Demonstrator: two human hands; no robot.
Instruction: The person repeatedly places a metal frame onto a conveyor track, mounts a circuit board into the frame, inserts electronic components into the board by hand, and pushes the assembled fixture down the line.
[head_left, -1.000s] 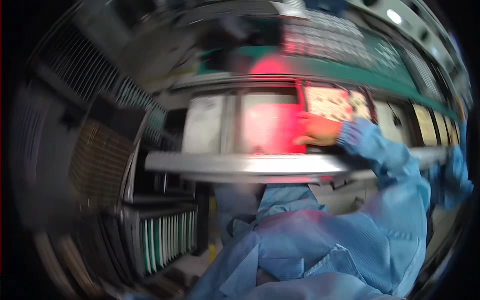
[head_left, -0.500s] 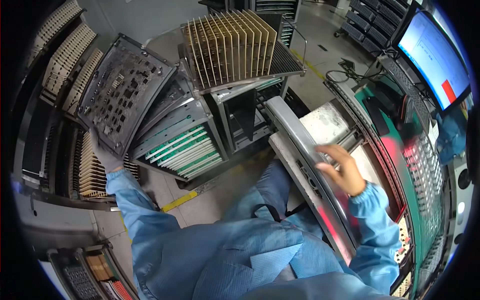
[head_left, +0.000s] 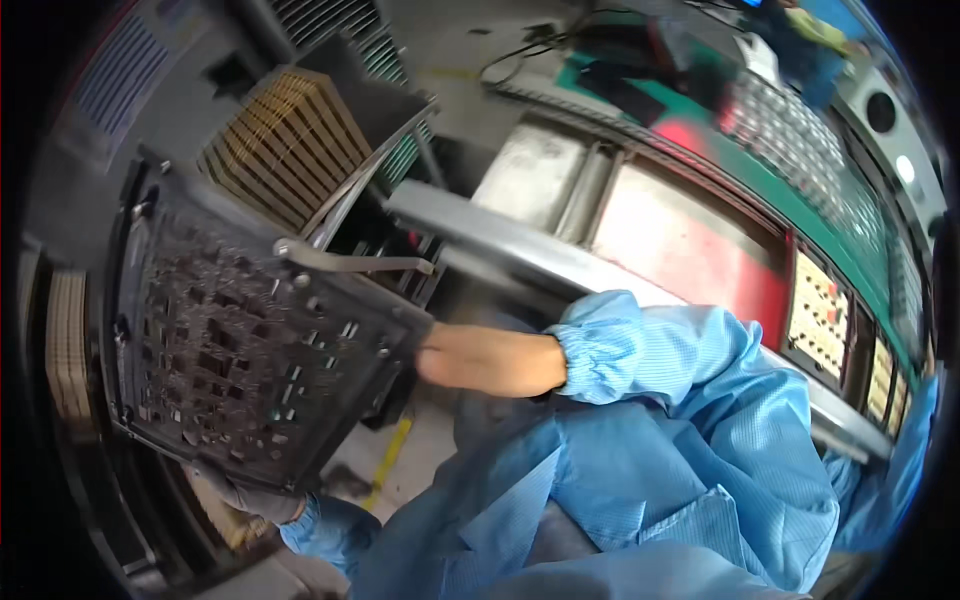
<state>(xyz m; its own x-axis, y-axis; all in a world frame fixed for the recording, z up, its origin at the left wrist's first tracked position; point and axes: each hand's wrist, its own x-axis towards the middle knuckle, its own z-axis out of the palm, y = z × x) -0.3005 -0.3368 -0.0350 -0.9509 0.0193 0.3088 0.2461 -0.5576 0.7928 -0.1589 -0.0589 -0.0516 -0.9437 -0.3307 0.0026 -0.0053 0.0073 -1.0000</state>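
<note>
Now both your hands grip the dark fixture tray (head_left: 240, 340): right hand (head_left: 480, 358), off the grey rail (head_left: 520, 245), closed on its right edge, gloved left hand (head_left: 245, 495) clasping beneath, tray swung nearer.

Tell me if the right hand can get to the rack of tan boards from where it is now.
Probably not directly. The right hand grips the edge of the dark fixture tray, whose tilted panel and lever stand between it and the tan board rack; the left hand supports the tray's lower corner.
</note>
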